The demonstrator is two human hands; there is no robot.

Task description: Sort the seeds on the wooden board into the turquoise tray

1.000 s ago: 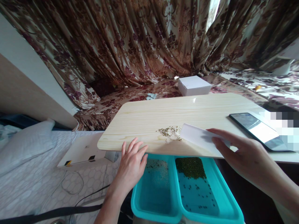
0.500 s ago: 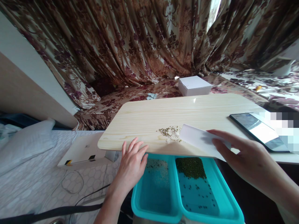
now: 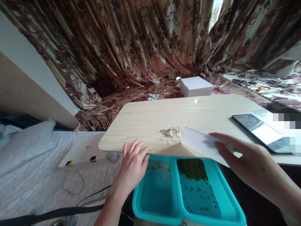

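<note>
My right hand (image 3: 244,157) pinches a white card (image 3: 199,139) between thumb and fingers. The card's far end is at the right side of a small mixed pile (image 3: 172,134) of pale grains and dark green beans on the wooden tabletop (image 3: 145,117). Resting on the table's near edge, my left hand (image 3: 135,158) has its fingers spread and holds nothing. Below that edge is a turquoise two-part tray (image 3: 178,191). Pale grains (image 3: 160,169) with a few dark bits lie in its left compartment. Dark green beans (image 3: 192,169) are heaped in the right one, with several scattered loose.
A dark-framed tablet or phone (image 3: 261,133) lies at the table's right. Behind the table sits a white box (image 3: 196,86) on patterned cloth, near a small pale cloth (image 3: 152,97). Another white box (image 3: 82,152) and cables are on the bed at left.
The white card in my right hand has shifted very slightly and looks a little more bent. My left hand, the pile and the tray look the same.
</note>
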